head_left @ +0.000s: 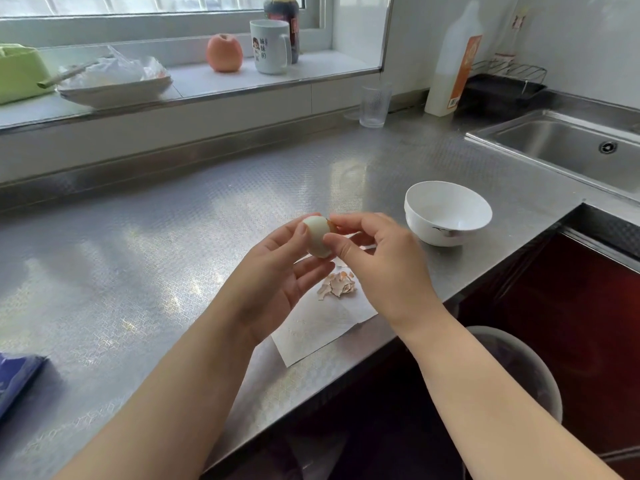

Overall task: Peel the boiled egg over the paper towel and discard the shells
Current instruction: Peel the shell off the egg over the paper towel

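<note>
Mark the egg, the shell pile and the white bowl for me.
egg (316, 237): head view, on the bare peeled white between the two hands.
shell pile (337, 285): head view, middle of the heap on the paper towel.
white bowl (427, 233): head view, on the outer front wall.

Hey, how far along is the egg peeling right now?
Mostly done: the egg shows bare white over most of its visible side, and a pile of shell pieces lies on the paper towel. In hand: the left hand holds the egg while the right hand pinches a brown bit of shell at its top edge. Left: removing that last shell and discarding the pile, which remains on the towel.
</note>
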`<state>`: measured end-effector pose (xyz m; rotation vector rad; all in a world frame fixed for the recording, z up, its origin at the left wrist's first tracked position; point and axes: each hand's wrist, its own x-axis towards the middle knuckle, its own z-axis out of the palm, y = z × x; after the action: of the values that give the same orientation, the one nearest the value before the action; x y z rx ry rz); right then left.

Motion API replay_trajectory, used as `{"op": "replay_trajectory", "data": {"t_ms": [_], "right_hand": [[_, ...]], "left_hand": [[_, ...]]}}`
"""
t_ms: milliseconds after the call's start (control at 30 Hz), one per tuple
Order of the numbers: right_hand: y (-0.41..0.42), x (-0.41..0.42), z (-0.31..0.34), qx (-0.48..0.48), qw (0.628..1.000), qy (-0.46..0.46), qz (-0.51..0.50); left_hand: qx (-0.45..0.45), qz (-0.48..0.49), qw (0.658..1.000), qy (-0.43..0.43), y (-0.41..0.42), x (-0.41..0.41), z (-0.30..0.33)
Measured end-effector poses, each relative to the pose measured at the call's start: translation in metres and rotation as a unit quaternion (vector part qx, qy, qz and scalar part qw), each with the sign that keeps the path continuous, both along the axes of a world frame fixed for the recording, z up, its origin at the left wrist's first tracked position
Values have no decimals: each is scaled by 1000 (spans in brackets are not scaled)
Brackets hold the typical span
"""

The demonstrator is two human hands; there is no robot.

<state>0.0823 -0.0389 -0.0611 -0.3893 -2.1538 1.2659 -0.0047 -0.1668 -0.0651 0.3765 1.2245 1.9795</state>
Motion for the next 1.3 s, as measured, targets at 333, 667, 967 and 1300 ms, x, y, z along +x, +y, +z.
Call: {"op": "replay_trajectory", "data": {"t_ms": [333, 667, 967, 1300], "right_hand": [[4, 1, -9, 21, 999, 14, -21], [-1, -4, -8, 128, 988, 55, -74], [-3, -8, -6, 125, 990, -8, -68], [-1, 2, 2, -7, 999, 30, -20]], "left_hand": [[-54, -10, 997, 63, -2, -1, 0], [-28, 8, 998, 57, -2, -1, 0], [-53, 5, 996, 76, -2, -2, -1], [-3, 55, 998, -20, -3, -5, 3]]}}
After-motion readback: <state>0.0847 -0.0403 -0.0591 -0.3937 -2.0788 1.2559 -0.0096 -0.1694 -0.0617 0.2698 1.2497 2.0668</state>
